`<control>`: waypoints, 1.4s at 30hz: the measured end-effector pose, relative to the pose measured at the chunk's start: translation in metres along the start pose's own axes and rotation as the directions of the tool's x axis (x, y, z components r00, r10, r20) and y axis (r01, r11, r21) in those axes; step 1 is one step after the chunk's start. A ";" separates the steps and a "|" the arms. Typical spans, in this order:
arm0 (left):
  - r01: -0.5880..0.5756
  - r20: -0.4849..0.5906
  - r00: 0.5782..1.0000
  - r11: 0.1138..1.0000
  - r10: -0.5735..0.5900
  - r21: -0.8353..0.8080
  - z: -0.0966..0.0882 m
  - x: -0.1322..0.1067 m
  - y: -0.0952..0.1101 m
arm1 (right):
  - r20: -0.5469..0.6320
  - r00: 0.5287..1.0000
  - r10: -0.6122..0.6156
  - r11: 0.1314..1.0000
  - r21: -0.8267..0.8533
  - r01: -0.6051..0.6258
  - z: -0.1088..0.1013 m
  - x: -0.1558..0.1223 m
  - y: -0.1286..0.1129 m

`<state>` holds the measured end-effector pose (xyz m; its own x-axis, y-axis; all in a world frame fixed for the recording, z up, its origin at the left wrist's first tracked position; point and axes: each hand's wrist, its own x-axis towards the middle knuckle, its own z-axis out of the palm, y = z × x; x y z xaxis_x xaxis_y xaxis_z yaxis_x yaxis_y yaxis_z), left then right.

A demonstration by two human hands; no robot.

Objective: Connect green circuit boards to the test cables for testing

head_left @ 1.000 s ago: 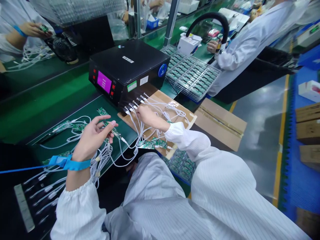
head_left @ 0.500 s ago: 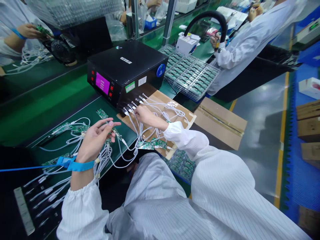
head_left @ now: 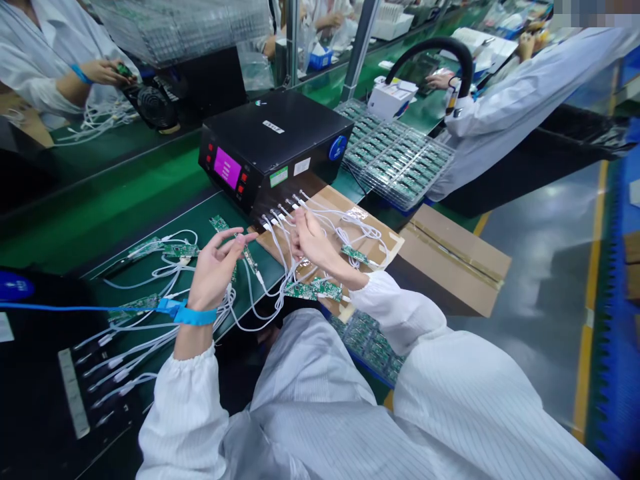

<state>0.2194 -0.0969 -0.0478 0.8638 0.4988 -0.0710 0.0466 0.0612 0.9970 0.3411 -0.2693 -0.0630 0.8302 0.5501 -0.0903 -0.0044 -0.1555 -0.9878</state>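
Observation:
My left hand (head_left: 216,270), with a blue wrist strap (head_left: 196,315), is closed on a narrow green circuit board (head_left: 251,261), which has a white cable plugged into its lower end. My right hand (head_left: 311,241) is just in front of a black test box (head_left: 275,137) with a lit magenta screen (head_left: 227,168). Its fingers are curled together among the white cables (head_left: 286,257); what they hold, if anything, is hidden. Several cable plugs (head_left: 274,215) sit in the front of the box. More circuit boards (head_left: 315,289) lie by the cardboard sheet's near edge.
Cabled boards (head_left: 175,250) lie on the green bench at left, near a second black box (head_left: 45,373). Clear trays of boards (head_left: 400,157) stand behind the test box. A cardboard carton (head_left: 450,257) is at right. Co-workers sit opposite and at far right.
My right hand has drawn back slightly from the plugs at the test box, its fingers turning upward. My left hand keeps the circuit board. The whole view has shifted a little.

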 end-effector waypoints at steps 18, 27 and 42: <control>-0.066 -0.130 0.991 0.951 0.028 -0.302 0.026 0.000 -0.030 | 0.044 0.987 -0.156 0.980 0.129 0.149 0.039 0.003 0.008; -0.071 -0.099 0.994 0.960 0.045 -0.270 0.024 -0.004 -0.035 | 0.014 0.969 -0.247 0.921 0.314 0.230 0.047 -0.002 0.017; -0.096 -0.095 0.993 0.960 0.073 -0.264 0.025 -0.003 -0.037 | -0.011 0.975 -0.224 0.945 0.243 0.220 0.046 -0.002 0.013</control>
<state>0.2275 -0.1221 -0.0842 0.8131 0.5821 -0.0001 -0.1710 0.2390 0.9558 0.3136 -0.2342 -0.0815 0.8161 0.5619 0.1348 0.0430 0.1737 -0.9839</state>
